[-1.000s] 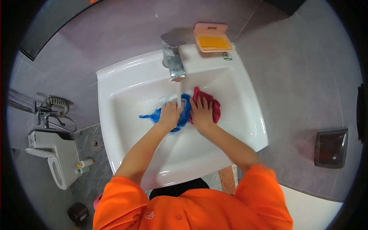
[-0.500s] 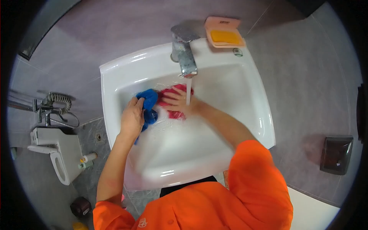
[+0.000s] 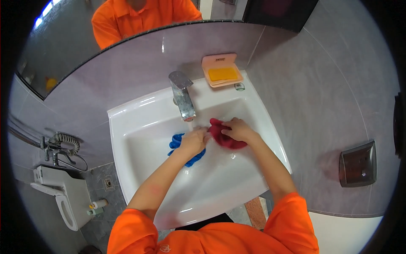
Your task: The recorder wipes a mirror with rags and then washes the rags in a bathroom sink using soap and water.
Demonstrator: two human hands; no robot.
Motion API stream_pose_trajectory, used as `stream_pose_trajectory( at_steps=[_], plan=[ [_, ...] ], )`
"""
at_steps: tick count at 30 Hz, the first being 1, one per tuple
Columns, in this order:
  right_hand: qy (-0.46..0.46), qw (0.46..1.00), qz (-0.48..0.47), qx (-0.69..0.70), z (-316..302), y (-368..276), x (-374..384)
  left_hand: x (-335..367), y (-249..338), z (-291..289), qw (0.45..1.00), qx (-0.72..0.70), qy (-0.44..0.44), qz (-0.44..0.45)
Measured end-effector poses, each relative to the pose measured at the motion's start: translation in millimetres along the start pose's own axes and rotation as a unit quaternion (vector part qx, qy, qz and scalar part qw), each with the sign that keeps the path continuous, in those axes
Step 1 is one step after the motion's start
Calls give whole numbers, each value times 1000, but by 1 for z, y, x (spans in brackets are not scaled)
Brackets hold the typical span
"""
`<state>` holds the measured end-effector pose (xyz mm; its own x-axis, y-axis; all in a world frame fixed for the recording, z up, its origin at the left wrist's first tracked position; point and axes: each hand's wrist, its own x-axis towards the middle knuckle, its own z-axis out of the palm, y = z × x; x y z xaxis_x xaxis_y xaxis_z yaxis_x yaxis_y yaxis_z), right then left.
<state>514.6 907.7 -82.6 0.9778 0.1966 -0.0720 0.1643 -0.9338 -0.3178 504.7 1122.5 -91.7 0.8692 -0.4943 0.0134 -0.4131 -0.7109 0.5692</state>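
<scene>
In the white washbasin (image 3: pixel 144 109), two wet cloths lie side by side below the faucet (image 3: pixel 183 99). My left hand (image 3: pixel 193 142) is closed over the blue cloth (image 3: pixel 197 158), which shows on both sides of it. Its fingertips come close to the left edge of the red cloth (image 3: pixel 230 141); whether they touch it I cannot make out. From the right, my right hand (image 3: pixel 239 130) grips the red cloth with fingers bent over its top. Water from the spout falls beside my left hand.
A pink soap box (image 3: pixel 224 82) with its lid up holds a yellow soap bar (image 3: pixel 223 74) on the basin's back right corner. A mirror (image 3: pixel 139 25) hangs above. At left are a shower mixer (image 3: pixel 53 148) and a toilet (image 3: pixel 67 203); a dark dispenser (image 3: pixel 358 165) is on the right wall.
My right hand has gone from pressing flat on the red cloth under the water to gripping it farther right. My left hand and the blue cloth have moved right, under the spout. The view has tilted up.
</scene>
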Motion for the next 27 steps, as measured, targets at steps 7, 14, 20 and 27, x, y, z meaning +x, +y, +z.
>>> stream_pose_trajectory(
  at_steps=[7, 14, 20, 27],
  plan=[
    [284, 952, -115, 15, -125, -17, 74, 33, 27, -14, 969, -234, 43, -67],
    [84, 972, -173, -137, -135, -10, 118, 20, 17, -22, 941, -322, 3, -99],
    [26, 953, -156, -257, -134, -9, 125, -2, -2, -25, 922, -336, -30, -192],
    [290, 936, -159, -118, -131, -8, 95, -17, -11, -18, 883, -419, -33, -207]
  ],
)
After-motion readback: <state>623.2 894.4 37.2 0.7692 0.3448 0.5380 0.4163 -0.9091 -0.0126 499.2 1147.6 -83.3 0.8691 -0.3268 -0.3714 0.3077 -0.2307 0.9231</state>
